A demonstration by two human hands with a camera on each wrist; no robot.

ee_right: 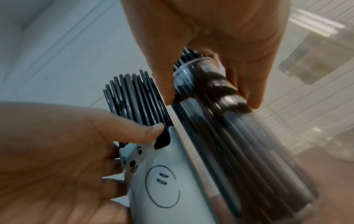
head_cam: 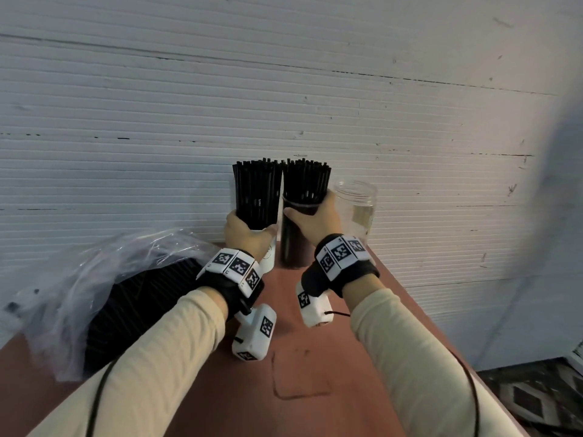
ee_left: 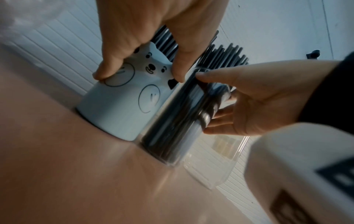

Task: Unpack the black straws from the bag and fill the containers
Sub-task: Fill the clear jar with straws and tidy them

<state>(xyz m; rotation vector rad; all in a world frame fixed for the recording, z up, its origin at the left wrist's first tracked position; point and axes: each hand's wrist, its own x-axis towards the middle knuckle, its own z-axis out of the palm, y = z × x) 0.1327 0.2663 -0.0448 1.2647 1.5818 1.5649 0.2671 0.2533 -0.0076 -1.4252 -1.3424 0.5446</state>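
Left hand [head_cam: 245, 232] fingers curled round white cup [ee_left: 114, 109], right hand [head_cam: 317, 217] fingers grasping clear straw-filled jar [ee_left: 172, 125]

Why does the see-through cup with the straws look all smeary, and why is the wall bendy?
In the right wrist view the clear container smears, likely from motion. In the left wrist view it streaks too, while the white bear cup stays sharper. In the head view the wide lens curves the wall's lines, and the right edge is a blurry shadow.
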